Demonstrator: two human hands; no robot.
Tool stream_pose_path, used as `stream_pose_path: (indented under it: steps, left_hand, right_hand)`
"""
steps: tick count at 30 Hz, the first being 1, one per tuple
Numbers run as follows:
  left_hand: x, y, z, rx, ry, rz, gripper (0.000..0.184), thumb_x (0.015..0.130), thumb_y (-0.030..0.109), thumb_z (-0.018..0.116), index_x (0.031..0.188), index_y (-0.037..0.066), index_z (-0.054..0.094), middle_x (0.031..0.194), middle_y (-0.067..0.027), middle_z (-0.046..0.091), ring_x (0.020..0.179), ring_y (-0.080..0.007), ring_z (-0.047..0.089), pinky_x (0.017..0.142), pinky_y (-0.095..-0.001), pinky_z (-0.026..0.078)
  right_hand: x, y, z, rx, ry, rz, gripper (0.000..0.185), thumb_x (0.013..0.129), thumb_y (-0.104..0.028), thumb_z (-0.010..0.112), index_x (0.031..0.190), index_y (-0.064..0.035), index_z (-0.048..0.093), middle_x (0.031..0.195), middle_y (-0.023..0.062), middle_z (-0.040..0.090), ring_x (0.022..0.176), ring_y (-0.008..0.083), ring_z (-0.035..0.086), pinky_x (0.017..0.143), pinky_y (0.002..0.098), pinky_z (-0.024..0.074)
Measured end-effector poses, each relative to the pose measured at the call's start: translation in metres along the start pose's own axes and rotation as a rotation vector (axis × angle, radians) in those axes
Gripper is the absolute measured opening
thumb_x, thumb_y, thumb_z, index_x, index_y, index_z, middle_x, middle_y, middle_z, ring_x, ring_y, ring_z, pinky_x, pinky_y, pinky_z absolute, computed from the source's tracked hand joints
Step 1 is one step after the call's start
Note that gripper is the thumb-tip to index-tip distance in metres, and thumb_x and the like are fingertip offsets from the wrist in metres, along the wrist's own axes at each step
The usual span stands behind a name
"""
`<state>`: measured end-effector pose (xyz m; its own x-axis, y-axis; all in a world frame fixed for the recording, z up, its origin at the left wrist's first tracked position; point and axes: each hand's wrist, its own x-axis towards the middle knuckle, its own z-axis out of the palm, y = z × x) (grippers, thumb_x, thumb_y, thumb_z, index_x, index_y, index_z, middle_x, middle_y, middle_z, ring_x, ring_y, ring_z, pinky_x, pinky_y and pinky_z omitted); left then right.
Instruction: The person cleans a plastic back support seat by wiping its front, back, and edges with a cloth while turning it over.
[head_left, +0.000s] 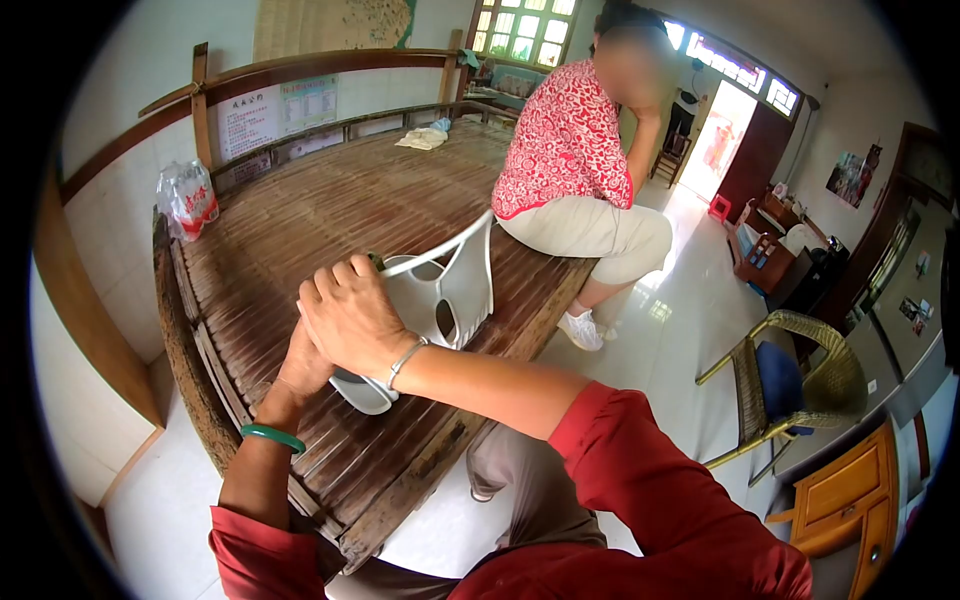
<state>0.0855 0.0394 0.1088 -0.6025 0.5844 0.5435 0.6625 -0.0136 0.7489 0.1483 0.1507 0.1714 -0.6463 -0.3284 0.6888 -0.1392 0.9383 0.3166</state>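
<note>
My right hand (352,308), with a silver bracelet at the wrist, lies over my left hand (308,352), its fingers bent and pressed together. A green bangle circles my left wrist; the fingers of that hand are mostly hidden under the right. Just behind the hands is a white plastic-like object (472,290) with large openings and a raised curved edge, partly covered by my right hand and forearm. Something small and dark green (375,259) shows beside the right hand's fingers. All this is above the near part of a slatted bamboo bed (290,235).
A person in a red-and-white patterned top (565,140) sits on the bed's right edge. A plastic-wrapped pack (188,200) stands at the left rail, and folded cloth (422,138) lies farther back. To the right are a wicker chair (825,365) and a wooden cabinet (845,500).
</note>
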Motion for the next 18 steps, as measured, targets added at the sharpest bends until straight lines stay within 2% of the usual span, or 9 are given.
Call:
stream_pose_path:
  steps: [2,4,6,10,12,16,18]
  left_hand:
    - [0.0,0.0,0.002,-0.08,0.054,-0.031,0.032,0.089,0.009,0.061,0.118,-0.003,0.054,0.112,-0.0122,0.059,0.104,-0.0193,0.052,0.091,-0.0344,0.045]
    - [0.001,0.0,0.0,-0.16,0.113,-0.06,0.029,0.089,0.007,0.061,0.115,-0.003,0.055,0.11,-0.0109,0.061,0.102,-0.0187,0.053,0.091,-0.0341,0.045]
    - [0.002,-0.005,-0.001,-0.258,0.054,-0.068,0.018,0.088,0.003,0.058,0.105,-0.004,0.06,0.101,-0.007,0.064,0.095,-0.0173,0.055,0.087,-0.0329,0.046]
    - [0.005,-0.008,-0.003,-0.27,-0.035,-0.087,0.011,0.088,0.0,0.055,0.094,-0.004,0.064,0.091,-0.0019,0.065,0.087,-0.0129,0.056,0.078,-0.0298,0.047]
    - [0.006,-0.005,-0.001,-0.311,-0.104,-0.152,0.011,0.091,0.003,0.056,0.09,-0.003,0.065,0.082,0.0019,0.063,0.078,-0.0089,0.054,0.069,-0.0272,0.046]
    - [0.009,-0.001,0.0,-0.285,-0.183,-0.253,0.015,0.095,0.011,0.059,0.097,0.0,0.068,0.089,0.0031,0.066,0.081,-0.007,0.056,0.073,-0.026,0.047]
    - [0.008,0.012,0.007,-0.296,-0.112,-0.165,0.024,0.096,0.017,0.061,0.081,-0.001,0.065,0.07,0.0062,0.056,0.065,-0.0062,0.045,0.058,-0.0278,0.041]
  right_hand:
    - [0.005,-0.001,0.003,-0.041,-0.018,-0.002,0.025,0.091,-0.03,0.053,0.083,-0.0091,0.062,0.081,0.0095,0.062,0.082,0.0238,0.058,0.081,0.0402,0.0377]
    - [0.008,0.004,0.007,-0.027,0.113,-0.026,0.026,0.088,-0.033,0.058,0.076,-0.0095,0.06,0.074,0.0077,0.061,0.074,0.0227,0.059,0.075,0.0385,0.0391]
    - [0.007,0.01,0.008,0.014,0.109,-0.043,0.027,0.088,-0.033,0.058,0.076,-0.0092,0.06,0.073,0.008,0.061,0.073,0.0229,0.059,0.074,0.0385,0.0394]
    - [0.003,0.028,0.004,0.106,0.117,-0.104,0.029,0.087,-0.035,0.06,0.073,-0.0094,0.06,0.071,0.0084,0.06,0.069,0.0236,0.06,0.072,0.0377,0.0408]
    - [0.001,0.04,0.003,0.152,0.161,-0.168,0.028,0.087,-0.035,0.062,0.072,-0.0112,0.059,0.069,0.0063,0.057,0.068,0.0226,0.059,0.07,0.0365,0.0418]
    - [-0.002,0.059,0.0,0.211,0.239,-0.265,0.027,0.087,-0.033,0.063,0.07,-0.0125,0.057,0.066,0.0031,0.054,0.064,0.0209,0.057,0.064,0.0349,0.0416]
    - [-0.005,0.064,-0.003,0.222,0.243,-0.287,0.027,0.086,-0.033,0.063,0.07,-0.0127,0.057,0.066,0.0026,0.053,0.063,0.0204,0.056,0.063,0.0345,0.0413]
